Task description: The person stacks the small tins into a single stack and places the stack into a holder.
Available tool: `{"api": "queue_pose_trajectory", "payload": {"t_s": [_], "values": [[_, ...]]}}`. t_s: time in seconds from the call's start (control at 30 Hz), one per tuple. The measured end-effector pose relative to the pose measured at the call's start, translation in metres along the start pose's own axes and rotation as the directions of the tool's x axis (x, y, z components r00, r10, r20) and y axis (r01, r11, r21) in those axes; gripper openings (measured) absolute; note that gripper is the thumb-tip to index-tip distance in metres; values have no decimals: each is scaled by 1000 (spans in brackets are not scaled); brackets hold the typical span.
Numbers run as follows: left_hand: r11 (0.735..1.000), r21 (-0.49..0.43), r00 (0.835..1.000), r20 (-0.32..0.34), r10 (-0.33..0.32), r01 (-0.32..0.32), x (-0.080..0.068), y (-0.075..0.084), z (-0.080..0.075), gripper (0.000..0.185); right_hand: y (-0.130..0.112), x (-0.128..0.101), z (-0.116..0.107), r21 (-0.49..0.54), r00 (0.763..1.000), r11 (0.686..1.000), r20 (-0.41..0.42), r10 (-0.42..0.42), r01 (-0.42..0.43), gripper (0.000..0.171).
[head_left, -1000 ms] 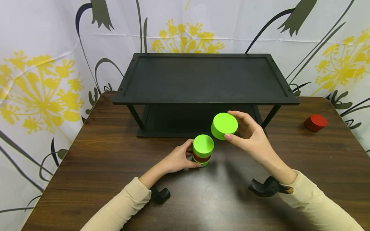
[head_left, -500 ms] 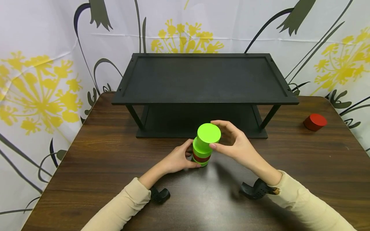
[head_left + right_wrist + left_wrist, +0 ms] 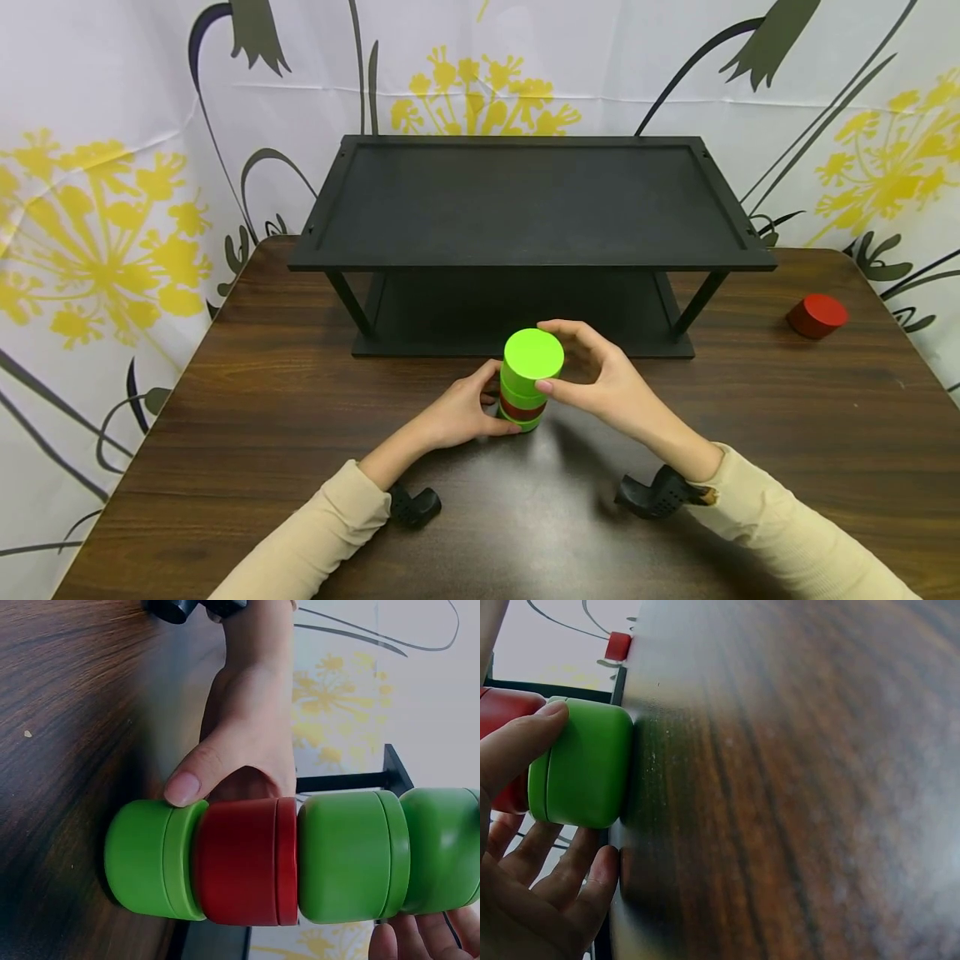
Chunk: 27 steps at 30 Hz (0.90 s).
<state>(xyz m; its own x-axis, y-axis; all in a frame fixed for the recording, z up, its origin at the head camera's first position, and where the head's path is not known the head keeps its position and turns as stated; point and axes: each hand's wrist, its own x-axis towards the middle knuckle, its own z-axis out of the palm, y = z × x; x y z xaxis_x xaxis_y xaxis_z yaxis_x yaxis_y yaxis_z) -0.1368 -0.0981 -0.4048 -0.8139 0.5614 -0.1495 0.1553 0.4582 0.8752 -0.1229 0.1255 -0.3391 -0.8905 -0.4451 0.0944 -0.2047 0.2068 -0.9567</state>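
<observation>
Small round lidded jars stand in a column on the table: a green jar (image 3: 139,859) at the bottom, a red jar (image 3: 240,862) above it, then another green jar (image 3: 345,855). My left hand (image 3: 461,412) steadies the column low down, its thumb on the bottom green jar's lid and its fingers curled behind. Over the column sits the top green jar (image 3: 532,354), which my right hand (image 3: 615,379) pinches between thumb and fingers. In the right wrist view this jar's base meets the lid of the green one below, and it lies nearly in line with it.
A black two-level shelf (image 3: 525,204) stands right behind the jars, its lower board (image 3: 450,321) close to the column. Another red jar (image 3: 817,316) stands at the table's right side. A white flowered cloth (image 3: 615,67) hangs behind the brown wooden table (image 3: 262,400).
My right hand has brought its green jar left and down from beside the column to over its top, then shifted it slightly further left and down. My left hand has stayed in place.
</observation>
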Motion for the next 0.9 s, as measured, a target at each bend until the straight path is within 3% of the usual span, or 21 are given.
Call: {"api": "queue_pose_trajectory", "payload": {"t_s": [0.9], "values": [[1000, -22, 1000, 0, 3, -3, 1, -1, 0, 66, -1, 1, 0, -11, 1000, 1000, 20, -12, 12, 61]]}}
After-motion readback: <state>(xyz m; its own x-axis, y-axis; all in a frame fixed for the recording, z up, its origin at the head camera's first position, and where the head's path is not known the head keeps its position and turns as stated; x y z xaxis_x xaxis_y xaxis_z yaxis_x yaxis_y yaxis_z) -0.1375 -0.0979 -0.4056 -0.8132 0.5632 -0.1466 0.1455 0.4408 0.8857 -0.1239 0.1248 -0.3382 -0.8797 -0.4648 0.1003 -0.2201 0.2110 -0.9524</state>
